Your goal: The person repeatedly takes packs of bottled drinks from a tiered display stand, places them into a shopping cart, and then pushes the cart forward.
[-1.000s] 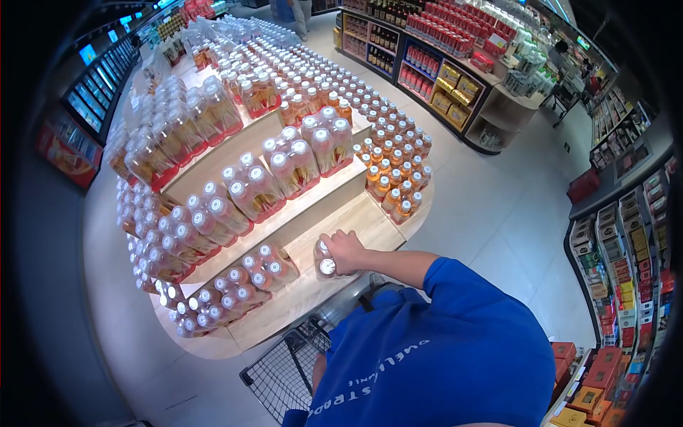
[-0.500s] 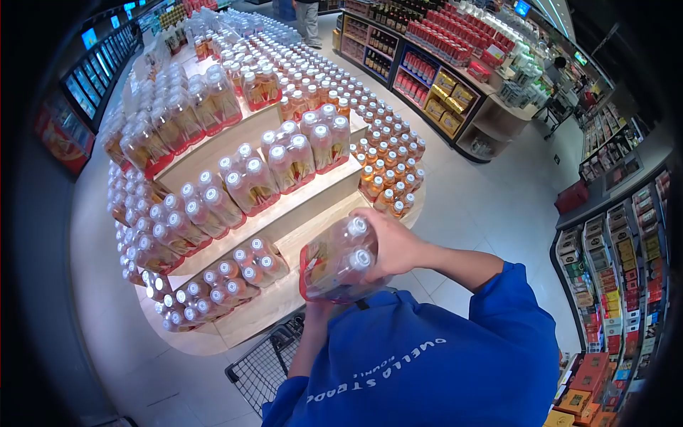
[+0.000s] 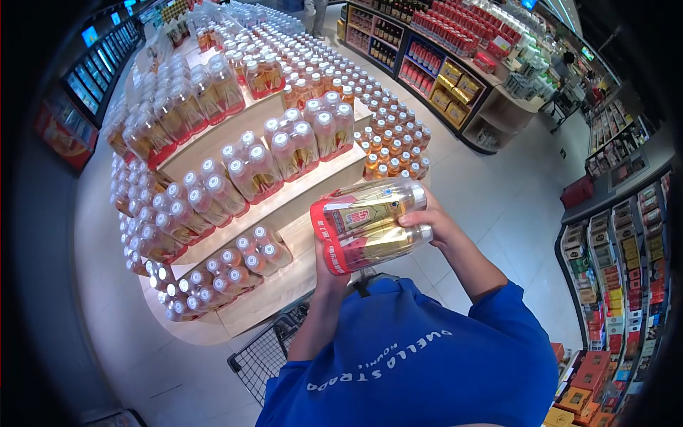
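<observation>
A shrink-wrapped pack of bottled drinks [image 3: 370,220] with gold labels and a red printed band lies tipped on its side between my hands. Its white caps point right, and its base faces left. My right hand [image 3: 435,222] grips the cap end, fingers around the bottle necks. At the base end, my left hand [image 3: 329,265] holds the pack from below, its fingers partly hidden behind it. Just beyond, similar packs [image 3: 260,250] stand upright on the lowest wooden step [image 3: 302,260] of a tiered display, with more packs [image 3: 293,148] on the step above.
A black wire shopping cart [image 3: 263,359] stands below my left forearm. Loose bottles [image 3: 398,156] crowd the display's right side. Shelves of boxed goods [image 3: 605,277] line the right, and a shelving island [image 3: 441,78] stands across the aisle. Another person's legs [image 3: 315,16] show at the far end.
The pack has turned from nearly upright to lying on its side, bringing its gold labels into view. My right hand has moved right and down with the caps; my left hand remains at the base.
</observation>
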Motion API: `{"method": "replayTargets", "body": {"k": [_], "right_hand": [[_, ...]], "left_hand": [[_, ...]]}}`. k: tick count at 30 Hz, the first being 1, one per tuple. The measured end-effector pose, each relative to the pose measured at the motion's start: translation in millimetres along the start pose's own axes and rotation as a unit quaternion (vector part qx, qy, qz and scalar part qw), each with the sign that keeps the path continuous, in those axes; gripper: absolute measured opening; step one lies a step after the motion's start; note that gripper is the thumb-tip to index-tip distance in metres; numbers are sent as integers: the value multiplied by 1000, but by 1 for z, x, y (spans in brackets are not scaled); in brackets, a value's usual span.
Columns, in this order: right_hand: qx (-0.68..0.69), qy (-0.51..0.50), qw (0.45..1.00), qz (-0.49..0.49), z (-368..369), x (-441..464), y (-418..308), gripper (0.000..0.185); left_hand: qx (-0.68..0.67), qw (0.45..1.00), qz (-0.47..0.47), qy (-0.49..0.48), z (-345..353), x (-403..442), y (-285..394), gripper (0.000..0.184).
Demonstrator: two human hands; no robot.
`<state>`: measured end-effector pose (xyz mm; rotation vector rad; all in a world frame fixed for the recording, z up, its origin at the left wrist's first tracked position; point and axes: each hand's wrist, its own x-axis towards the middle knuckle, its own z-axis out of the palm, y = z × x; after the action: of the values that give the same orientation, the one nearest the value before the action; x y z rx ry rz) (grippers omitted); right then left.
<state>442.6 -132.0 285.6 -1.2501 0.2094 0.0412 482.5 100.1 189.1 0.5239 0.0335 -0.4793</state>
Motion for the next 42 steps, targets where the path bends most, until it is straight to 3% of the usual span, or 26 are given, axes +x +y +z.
{"method": "replayTargets", "body": {"k": [5, 9, 11, 13, 17, 20, 35, 39, 42], "right_hand": [[-4, 6, 1000, 10, -4, 0, 2, 108], [12, -31, 999, -5, 1, -1, -6, 115], [-76, -78, 989, -97, 1, -7, -12, 121], [-173, -147, 956, -186, 4, -10, -31, 132], [-192, -288, 918, -196, 6, -8, -58, 132], [-256, -295, 900, -194, 3, -5, -57, 131], [-309, -265, 899, -159, 10, -16, -53, 139], [-423, -263, 846, -190, 8, -20, -51, 143], [-419, -288, 848, -151, 0, -19, -44, 136]], "left_hand": [[-21, 999, -34, 12, 0, 1, -1, 63], [-10, 1000, -6, -25, -3, 1, 5, 63], [13, 998, 39, -56, 3, -4, 10, 62], [133, 984, 81, -88, -14, -3, 5, 62], [88, 987, 29, -131, -27, -17, -3, 62], [40, 990, -1, -138, -31, -23, -5, 63], [-141, 975, -84, -149, -51, -34, -16, 63], [-190, 965, -109, -145, -53, -46, -27, 63], [-217, 959, -115, -144, -53, -49, -37, 64]]}}
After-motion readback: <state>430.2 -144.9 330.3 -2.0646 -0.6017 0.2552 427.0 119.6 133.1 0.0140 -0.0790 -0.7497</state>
